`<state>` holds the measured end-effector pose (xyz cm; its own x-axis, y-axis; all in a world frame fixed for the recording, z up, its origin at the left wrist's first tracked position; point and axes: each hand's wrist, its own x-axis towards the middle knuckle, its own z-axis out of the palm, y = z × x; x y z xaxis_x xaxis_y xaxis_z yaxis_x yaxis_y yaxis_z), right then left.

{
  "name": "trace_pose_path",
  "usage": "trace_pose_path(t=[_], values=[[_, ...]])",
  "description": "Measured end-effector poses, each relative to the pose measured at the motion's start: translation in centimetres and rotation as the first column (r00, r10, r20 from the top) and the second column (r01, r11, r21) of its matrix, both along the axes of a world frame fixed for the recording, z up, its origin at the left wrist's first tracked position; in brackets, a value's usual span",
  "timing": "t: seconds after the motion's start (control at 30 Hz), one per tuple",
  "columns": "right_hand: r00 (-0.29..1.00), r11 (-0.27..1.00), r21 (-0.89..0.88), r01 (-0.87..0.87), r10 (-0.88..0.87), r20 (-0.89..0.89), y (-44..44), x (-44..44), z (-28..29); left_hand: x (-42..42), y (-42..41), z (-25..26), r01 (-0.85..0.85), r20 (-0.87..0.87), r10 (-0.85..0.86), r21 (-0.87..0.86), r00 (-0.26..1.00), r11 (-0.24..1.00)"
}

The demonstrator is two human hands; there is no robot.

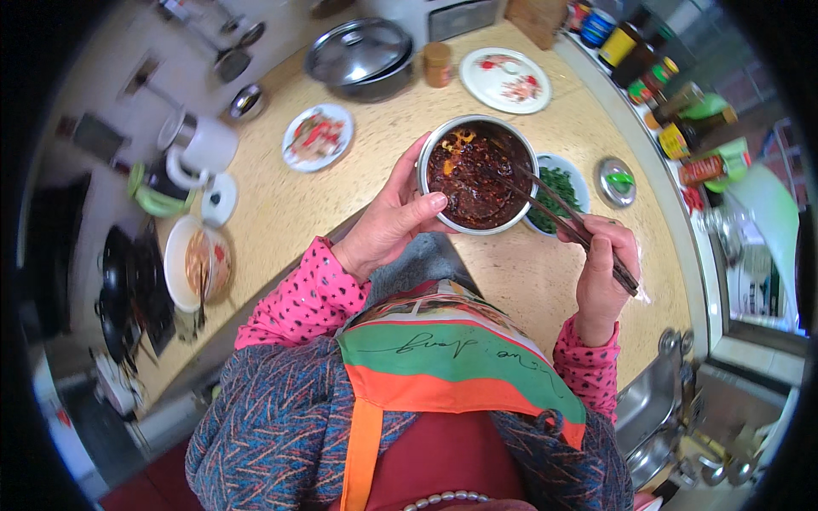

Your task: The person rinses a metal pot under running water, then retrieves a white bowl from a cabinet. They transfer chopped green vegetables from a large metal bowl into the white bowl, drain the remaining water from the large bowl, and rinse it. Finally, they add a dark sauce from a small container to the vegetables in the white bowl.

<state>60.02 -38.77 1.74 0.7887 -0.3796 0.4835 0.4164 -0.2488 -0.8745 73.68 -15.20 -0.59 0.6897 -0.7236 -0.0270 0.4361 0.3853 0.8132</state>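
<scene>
My left hand (396,220) holds a round steel bowl (418,169) by its left side, thumb on the rim. Inside is a dark red, oily chili sauce (473,191). Between the fingers of my right hand (601,268) are dark chopsticks (565,227), their tips in the sauce. Partly behind the steel bowl lies a bowl of chopped green leaves (559,185). A small steel lid with a green knob (618,181) rests to its right. Farther left on the counter is a white plate of red and pale chopped pieces (317,137).
A lidded steel pot (361,57), a brown-lidded jar (437,65) and an oval plate with food bits (505,80) stand at the back. Left are a white bowl with chopsticks (182,262) and a white pitcher (214,140). Bottles (623,45) line the right ledge, above a steel sink (648,402).
</scene>
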Motion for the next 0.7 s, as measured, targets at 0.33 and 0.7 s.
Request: trace_pose_path(t=[0.33, 0.7], values=[[0.871, 0.84, 0.295, -0.455, 0.488, -0.048, 8.7, -0.1, -2.8, -11.4, 13.3, -5.1, -0.417, -0.039, 0.416, -0.069, 0.909, 0.906], [0.548, 0.533, 0.328, -0.78, 0.835, -0.053, 0.4, -3.5, 1.6, -27.7, 4.8, 1.0, -0.692, 0.03, 0.698, -0.105, 0.716, 0.714]])
